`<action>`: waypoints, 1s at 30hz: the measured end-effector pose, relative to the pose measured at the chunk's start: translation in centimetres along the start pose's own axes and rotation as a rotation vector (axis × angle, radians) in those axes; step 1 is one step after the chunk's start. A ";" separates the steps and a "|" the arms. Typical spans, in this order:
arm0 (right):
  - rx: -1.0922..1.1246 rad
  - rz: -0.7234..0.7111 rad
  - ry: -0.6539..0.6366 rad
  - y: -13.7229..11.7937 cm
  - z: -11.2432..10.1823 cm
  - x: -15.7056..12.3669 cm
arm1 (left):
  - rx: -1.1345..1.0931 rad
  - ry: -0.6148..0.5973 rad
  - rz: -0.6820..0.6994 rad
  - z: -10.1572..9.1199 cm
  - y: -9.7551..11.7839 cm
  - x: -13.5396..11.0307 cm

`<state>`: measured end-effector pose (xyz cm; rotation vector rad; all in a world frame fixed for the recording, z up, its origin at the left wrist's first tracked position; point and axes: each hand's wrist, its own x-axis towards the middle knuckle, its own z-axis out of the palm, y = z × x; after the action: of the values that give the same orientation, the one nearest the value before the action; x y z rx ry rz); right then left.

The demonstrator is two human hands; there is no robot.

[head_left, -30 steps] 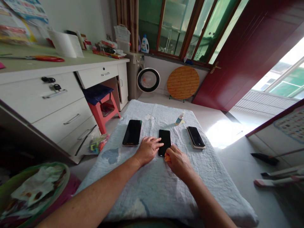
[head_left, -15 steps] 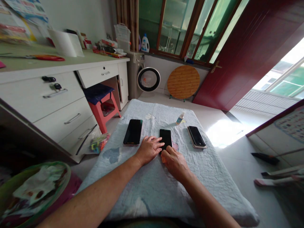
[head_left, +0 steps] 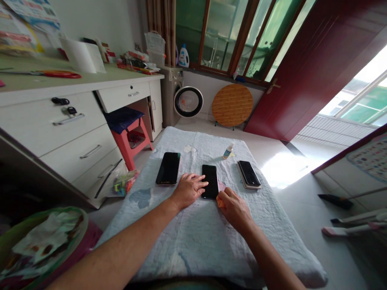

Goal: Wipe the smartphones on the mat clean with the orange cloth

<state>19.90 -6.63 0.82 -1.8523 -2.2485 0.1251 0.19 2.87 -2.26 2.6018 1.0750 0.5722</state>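
A black smartphone [head_left: 211, 182] lies flat, screen up, on the cloth-covered table. My left hand [head_left: 190, 188] is open, its spread fingertips resting on the phone's left edge. At the lower right corner of the phone, my right hand [head_left: 234, 206] is closed around an orange cloth [head_left: 220, 201], most of which the fingers hide. A larger dark phone or tablet [head_left: 168, 168] lies to the left. Over on the right, another phone [head_left: 249, 173] rests on a flat, light-coloured thing. Behind the middle phone stands a small spray bottle [head_left: 228, 151].
A pale blue patterned cloth [head_left: 187, 249] covers the table. Left are a desk [head_left: 72, 125] with drawers, a red stool [head_left: 128, 141] and a bin [head_left: 81, 241]. Beyond stand a washing machine [head_left: 171, 96] with its door open and a round wooden tabletop [head_left: 232, 105].
My right hand has shifted right with the orange cloth, from over the phone's lower end to beside its lower right corner. My left hand stays on the phone's left edge.
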 end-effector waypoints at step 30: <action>0.111 0.229 0.021 4.0 0.9 9.6 | -0.041 -0.027 0.021 -0.5 0.3 -0.3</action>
<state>21.79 3.63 0.21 -2.0333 -1.9668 0.2614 -0.08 2.48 -1.77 2.5812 1.0183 0.5558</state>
